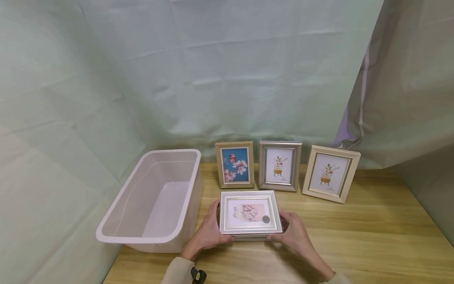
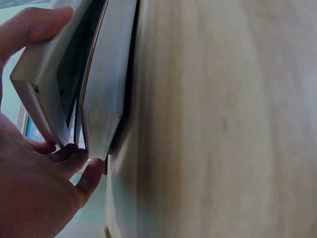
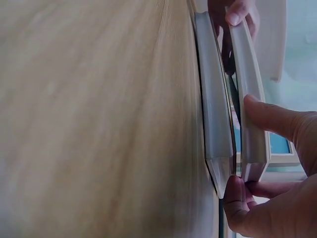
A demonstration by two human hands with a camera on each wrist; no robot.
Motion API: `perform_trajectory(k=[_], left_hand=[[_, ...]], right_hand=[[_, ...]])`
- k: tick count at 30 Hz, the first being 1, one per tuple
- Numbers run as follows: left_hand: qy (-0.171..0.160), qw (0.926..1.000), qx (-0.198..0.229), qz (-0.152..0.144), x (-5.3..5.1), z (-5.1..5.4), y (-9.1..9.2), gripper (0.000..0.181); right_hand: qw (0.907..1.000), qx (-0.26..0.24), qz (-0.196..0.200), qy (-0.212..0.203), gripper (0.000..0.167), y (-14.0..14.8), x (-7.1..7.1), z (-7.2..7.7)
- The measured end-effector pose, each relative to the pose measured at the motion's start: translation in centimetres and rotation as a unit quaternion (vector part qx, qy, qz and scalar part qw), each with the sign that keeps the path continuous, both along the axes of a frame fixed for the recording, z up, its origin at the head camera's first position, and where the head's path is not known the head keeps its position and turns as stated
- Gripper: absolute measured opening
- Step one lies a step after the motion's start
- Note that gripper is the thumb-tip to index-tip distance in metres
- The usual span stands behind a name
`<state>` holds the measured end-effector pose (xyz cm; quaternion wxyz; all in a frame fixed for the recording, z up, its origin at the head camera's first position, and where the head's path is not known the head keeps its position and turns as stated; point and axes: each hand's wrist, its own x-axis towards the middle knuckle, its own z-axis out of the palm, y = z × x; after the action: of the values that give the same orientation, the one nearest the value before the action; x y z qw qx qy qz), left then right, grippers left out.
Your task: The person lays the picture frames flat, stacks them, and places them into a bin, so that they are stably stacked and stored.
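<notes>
A white picture frame (image 1: 248, 213) with a pink blossom print and a round grey spot on its front lies face up over a second pale frame (image 2: 106, 69). My left hand (image 1: 209, 230) grips the upper frame at its left end, thumb on the near edge. At the opposite end my right hand (image 1: 293, 234) holds the same frame, its thumb (image 3: 270, 116) also on the near side. Both wrist views show a narrow dark gap between the upper frame and the lower frame (image 3: 215, 94), which rests on the table. Fingertips of both hands come close to the lower frame's corners.
Behind the stack stand a gold frame (image 1: 218, 165) with a bird picture, a silver-brown frame (image 1: 263, 165) and a cream frame (image 1: 349, 179), the last two with plant prints. A white plastic tub (image 1: 196, 205) stands at left on the wooden table (image 1: 383, 236). Pale cloth (image 1: 248, 79) hangs behind.
</notes>
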<state>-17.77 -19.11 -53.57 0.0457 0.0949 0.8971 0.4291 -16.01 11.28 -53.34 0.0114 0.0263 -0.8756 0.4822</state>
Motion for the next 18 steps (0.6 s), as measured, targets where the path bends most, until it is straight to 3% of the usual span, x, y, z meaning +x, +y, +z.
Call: perform_trajectory(k=[7, 18], left_hand=[[-0.015, 0.9999, 0.000, 0.000, -0.02, -0.05, 0.05, 0.141], [-0.010, 0.9999, -0.005, -0.006, -0.17, -0.44, 0.03, 0.141]], right_hand=[[0.9998, -0.004, -0.003, -0.018, 0.090, -0.26, -0.04, -0.51], [0.9998, 0.019, -0.005, -0.008, 0.091, -0.49, -0.07, -0.45]])
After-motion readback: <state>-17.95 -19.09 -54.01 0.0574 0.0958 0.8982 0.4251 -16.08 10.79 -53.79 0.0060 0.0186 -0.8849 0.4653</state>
